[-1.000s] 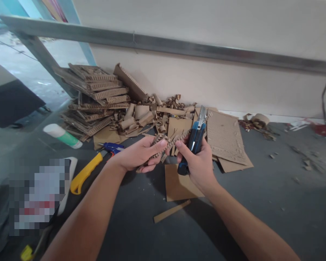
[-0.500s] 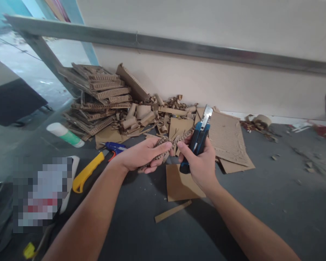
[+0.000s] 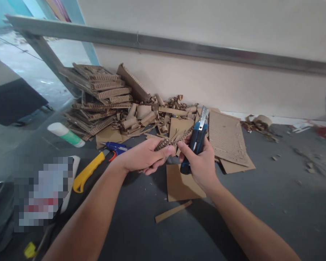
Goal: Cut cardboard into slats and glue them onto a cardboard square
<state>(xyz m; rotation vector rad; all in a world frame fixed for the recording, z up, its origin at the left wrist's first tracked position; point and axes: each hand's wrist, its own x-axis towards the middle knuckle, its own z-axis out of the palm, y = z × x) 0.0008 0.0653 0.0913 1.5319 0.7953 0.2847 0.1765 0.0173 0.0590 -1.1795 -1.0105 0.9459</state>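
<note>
Corrugated cardboard strips [image 3: 163, 144], bunched together, are gripped in my left hand [image 3: 143, 156], thumb pressed along them. My right hand [image 3: 202, 159] is closed around a blue and black utility knife [image 3: 197, 139], its metal tip pointing up and away from me. Between my right thumb and fingers I also pinch the end of a corrugated strip that runs to the bunch. Under my hands lies a flat cardboard piece [image 3: 185, 185], with a thin cardboard strip [image 3: 173, 211] nearer to me.
Stacked corrugated frames [image 3: 105, 87] and curled scraps [image 3: 141, 117] lie along the wall. Right of them is a ribbed cardboard sheet [image 3: 228, 139]. On the left are a blue glue gun [image 3: 115, 146], a yellow-handled cutter [image 3: 88, 173] and a white-green tube [image 3: 66, 135].
The utility knife has tilted slightly to the left in my right hand. My left thumb and fingers have shifted a little on the bunched strips.
</note>
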